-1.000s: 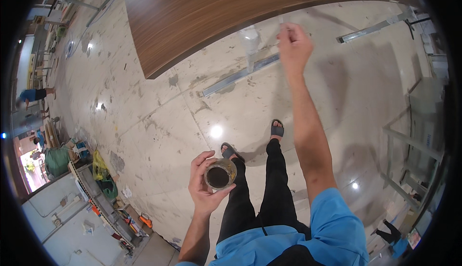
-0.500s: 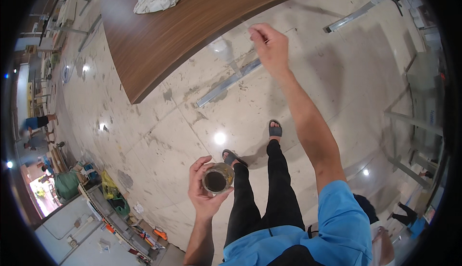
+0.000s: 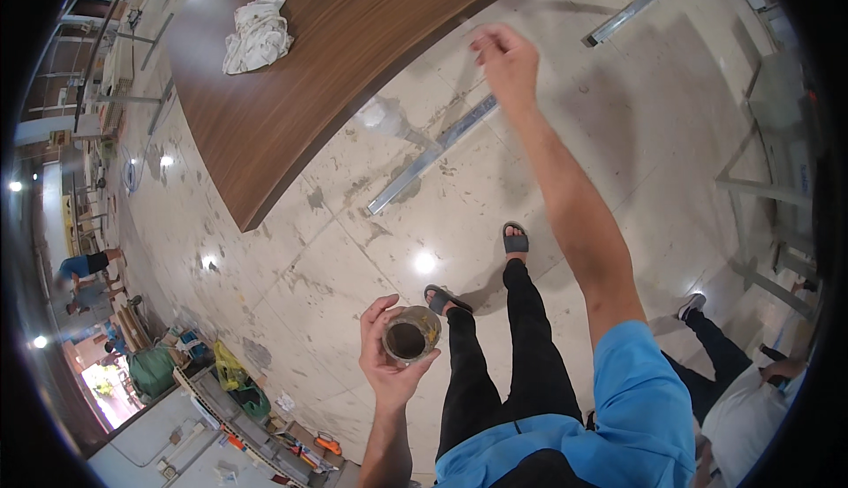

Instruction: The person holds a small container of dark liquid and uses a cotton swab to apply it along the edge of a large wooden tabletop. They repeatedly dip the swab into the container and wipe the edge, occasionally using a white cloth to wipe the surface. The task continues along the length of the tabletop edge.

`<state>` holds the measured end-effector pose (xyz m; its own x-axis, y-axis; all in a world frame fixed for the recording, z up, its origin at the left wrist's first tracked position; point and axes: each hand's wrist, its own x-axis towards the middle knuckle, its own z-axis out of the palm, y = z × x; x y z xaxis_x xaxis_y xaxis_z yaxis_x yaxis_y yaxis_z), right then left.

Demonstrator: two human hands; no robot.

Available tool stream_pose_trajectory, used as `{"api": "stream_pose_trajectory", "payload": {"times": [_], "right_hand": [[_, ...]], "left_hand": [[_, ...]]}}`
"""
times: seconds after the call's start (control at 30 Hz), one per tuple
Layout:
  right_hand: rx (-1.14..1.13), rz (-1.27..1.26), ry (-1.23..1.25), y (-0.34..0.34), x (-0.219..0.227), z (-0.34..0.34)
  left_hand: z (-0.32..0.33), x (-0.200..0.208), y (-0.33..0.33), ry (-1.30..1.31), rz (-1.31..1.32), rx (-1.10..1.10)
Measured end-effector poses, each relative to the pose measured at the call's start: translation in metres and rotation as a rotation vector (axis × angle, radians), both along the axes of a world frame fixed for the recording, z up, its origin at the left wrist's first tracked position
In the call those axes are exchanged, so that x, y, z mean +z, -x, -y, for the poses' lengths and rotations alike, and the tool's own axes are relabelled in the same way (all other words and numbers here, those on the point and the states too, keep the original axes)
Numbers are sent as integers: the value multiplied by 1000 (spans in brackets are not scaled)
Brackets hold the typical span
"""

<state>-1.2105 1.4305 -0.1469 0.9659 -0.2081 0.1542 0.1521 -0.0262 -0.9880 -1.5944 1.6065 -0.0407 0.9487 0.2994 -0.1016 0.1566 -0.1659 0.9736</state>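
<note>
My left hand is wrapped round a clear glass jar with dark brown contents, held upright in front of my legs. My right hand is raised with its arm stretched out, close to the edge of a wood-grain tabletop. Its fingers are curled together and slightly blurred, so anything between them is too small to make out. On the tabletop lies a crumpled white cloth, to the left of my right hand and apart from it.
A metal table foot shows on the stained tile floor. Another person stands close behind my right side. At lower left are a shelf rack with tools, a green bag and a yellow bag. Metal frames stand at right.
The view has shifted, so the table and cloth appear lower and further left. My right hand stays raised with curled fingers; the left still holds the jar. The person at right shows more fully.
</note>
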Motion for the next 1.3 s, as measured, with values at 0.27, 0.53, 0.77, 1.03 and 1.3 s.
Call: {"api": "stream_pose_trajectory", "payload": {"times": [0.27,0.53,0.77,1.03,1.3], "right_hand": [[60,36,22,-12,11,31],[-116,42,158,-31,28,66],[-129,56,283,-48,30,86],[35,187,407,-32,26,77],[-279,84,258,-49,32,87]], "left_hand": [[13,8,-3,-6,-13,-12],[15,-1,-13,-17,11,8],[23,6,-11,23,-68,27],[25,7,-9,82,-24,33],[16,8,-4,85,36,51]]}}
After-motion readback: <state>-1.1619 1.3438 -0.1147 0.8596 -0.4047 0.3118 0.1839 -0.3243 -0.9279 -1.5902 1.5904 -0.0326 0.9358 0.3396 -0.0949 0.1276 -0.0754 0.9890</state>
